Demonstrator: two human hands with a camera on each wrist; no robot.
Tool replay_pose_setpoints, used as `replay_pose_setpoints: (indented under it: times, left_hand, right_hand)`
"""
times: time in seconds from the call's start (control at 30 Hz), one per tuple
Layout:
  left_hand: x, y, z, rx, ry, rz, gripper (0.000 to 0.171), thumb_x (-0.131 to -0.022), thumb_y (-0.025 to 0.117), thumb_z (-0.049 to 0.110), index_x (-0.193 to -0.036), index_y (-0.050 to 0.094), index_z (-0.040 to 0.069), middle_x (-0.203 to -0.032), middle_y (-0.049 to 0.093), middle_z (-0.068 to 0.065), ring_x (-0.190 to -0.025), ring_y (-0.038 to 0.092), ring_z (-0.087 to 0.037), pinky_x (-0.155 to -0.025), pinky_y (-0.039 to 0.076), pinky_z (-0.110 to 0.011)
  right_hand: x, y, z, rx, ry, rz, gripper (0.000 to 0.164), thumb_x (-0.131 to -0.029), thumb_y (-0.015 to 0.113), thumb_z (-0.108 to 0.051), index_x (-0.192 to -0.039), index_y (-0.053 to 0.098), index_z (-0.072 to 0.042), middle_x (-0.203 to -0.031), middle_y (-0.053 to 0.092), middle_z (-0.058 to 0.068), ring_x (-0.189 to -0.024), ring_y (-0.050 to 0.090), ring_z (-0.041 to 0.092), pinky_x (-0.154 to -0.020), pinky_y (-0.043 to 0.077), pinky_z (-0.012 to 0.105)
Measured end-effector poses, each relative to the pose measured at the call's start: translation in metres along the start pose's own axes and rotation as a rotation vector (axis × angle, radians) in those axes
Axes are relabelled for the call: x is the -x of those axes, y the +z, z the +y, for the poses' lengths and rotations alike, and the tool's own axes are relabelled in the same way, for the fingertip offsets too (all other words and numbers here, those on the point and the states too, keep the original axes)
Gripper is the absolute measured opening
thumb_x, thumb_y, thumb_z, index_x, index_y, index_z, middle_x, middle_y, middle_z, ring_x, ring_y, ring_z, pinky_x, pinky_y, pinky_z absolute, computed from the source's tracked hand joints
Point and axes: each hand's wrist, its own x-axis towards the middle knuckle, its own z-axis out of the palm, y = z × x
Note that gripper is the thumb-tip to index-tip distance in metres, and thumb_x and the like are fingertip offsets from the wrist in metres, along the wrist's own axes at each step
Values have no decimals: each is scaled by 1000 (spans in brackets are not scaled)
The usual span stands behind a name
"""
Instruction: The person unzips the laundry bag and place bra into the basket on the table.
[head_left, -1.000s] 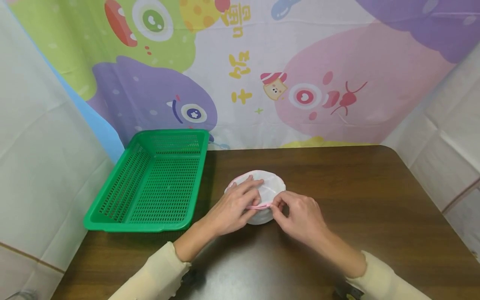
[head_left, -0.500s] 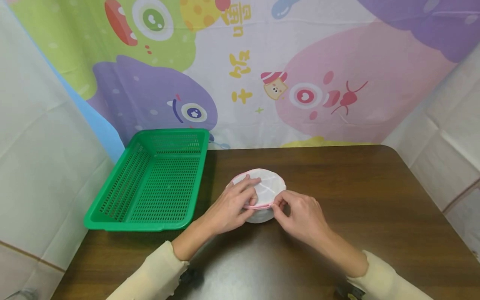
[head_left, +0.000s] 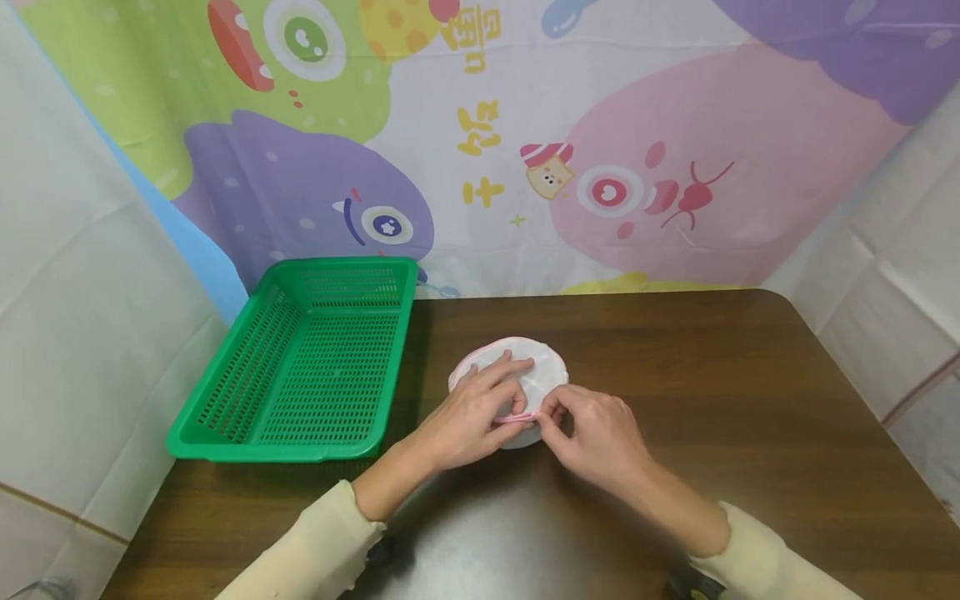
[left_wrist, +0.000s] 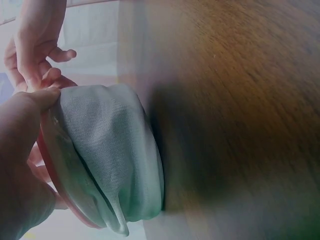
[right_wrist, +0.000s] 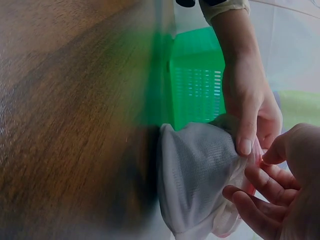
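Observation:
A round white mesh laundry bag (head_left: 551,367) with pink zipper trim stands on the table in front of me. My left hand (head_left: 468,417) pinches its near rim between thumb and index finger, while the other fingers spread across the top. Just to the right, my right hand (head_left: 600,433) pinches the pink zipper edge with thumb and index finger; the fingertips cover whatever small part they hold. In the left wrist view the bag's soft mesh side (left_wrist: 107,140) looks wrinkled, with a fold sticking out at the bottom. The right wrist view shows both hands meeting at the rim.
A green perforated plastic basket (head_left: 337,375) stands on the left of the brown wooden table (head_left: 720,400). Behind the table hangs a cartoon-printed cloth (head_left: 480,233). Pale panels (head_left: 900,275) close in both sides.
Both hands stay at the bag's near rim. The bag tilts and shifts slightly, and over the last half second the right hand has moved a little left toward the left thumb.

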Motion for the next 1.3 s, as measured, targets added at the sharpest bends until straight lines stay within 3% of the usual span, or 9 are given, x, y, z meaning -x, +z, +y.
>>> replay_pose_setpoints:
  times: [0.3, 0.6, 0.9, 1.13, 1.3]
  left_hand:
    - [2, -2, -2, 0, 17, 5, 25, -102, 85, 26, -100, 64, 14, -164, 63, -19, -160, 53, -52, -119, 45, -84]
    - [3, -3, -6, 6, -24, -12, 25, -101, 85, 24, -100, 62, 15, -162, 67, -15, -161, 53, -47, -123, 44, -80]
    - [3, -2, -4, 8, -23, 5, 27, -99, 87, 24, -97, 61, 15, -159, 69, -13, -160, 54, -47, -123, 45, -80]
    - [1, -2, 0, -3, -14, 8, 25, -99, 86, 23, -98, 63, 15, -158, 70, -14, -159, 55, -48, -119, 45, -84]
    - [1, -2, 0, -19, -15, -5, 24, -100, 85, 23, -99, 63, 14, -157, 71, -14, -160, 55, -46, -119, 45, -84]
  right_hand:
    - [1, -1, 5, 19, 8, -9, 15, -88, 84, -7, -84, 73, -17, -74, 70, -8, -61, 55, 1, -58, 42, 21]
    - [1, -5, 9, 32, 76, -43, 16, -90, 83, -8, -84, 73, -19, -76, 71, -8, -63, 52, 0, -59, 40, 22]
    - [1, -4, 3, 5, 32, -20, 16, -87, 83, -5, -84, 72, -17, -73, 68, -8, -62, 51, -2, -58, 41, 21]
    - [0, 2, 0, -25, -7, -9, 16, -87, 84, -5, -84, 72, -14, -74, 70, -5, -61, 63, 11, -58, 43, 20]
    - [0, 3, 0, -26, -9, -4, 16, -87, 84, -5, -83, 72, -15, -74, 70, -6, -61, 64, 12, -58, 43, 20]
